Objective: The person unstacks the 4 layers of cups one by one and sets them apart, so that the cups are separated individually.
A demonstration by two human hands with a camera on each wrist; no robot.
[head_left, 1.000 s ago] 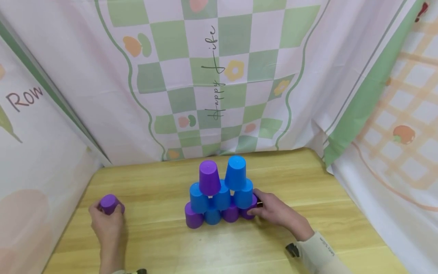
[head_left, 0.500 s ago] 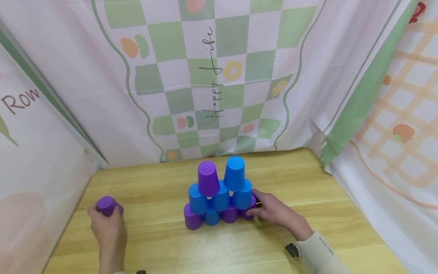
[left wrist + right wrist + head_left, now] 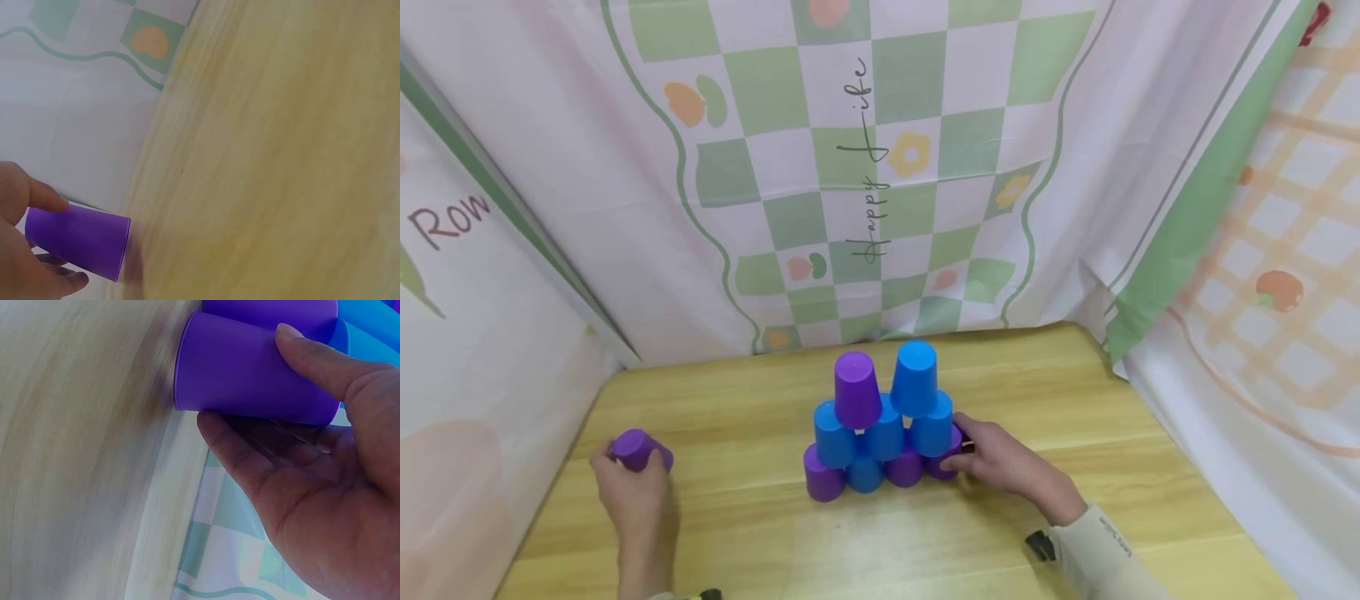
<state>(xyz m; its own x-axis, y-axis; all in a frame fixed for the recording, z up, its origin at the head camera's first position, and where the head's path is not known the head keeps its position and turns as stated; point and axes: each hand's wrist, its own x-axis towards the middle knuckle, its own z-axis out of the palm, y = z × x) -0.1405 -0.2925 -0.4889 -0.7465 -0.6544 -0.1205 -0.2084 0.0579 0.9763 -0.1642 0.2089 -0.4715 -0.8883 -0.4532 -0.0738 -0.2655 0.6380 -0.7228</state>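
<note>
On the left of the table, my left hand (image 3: 636, 504) grips an upside-down purple cup (image 3: 634, 450), thumb on one side and fingers on the other. The left wrist view shows this purple cup (image 3: 81, 240) with its wide rim close to the wood. A pyramid of upside-down cups stands at the middle. Its bottom row mixes purple and a blue cup (image 3: 865, 475); three blue cups (image 3: 835, 437) sit above, topped by a purple cup (image 3: 857, 392) and a blue cup (image 3: 914, 379). My right hand (image 3: 1011, 462) holds the bottom row's right-end purple cup (image 3: 244, 369), thumb across its side.
The wooden table (image 3: 737, 533) has bare wood between the left hand and the pyramid. A checked curtain (image 3: 842, 208) hangs behind its back edge, with more printed cloth (image 3: 1300, 250) at the sides. Black straps (image 3: 1041, 547) show near the wrists.
</note>
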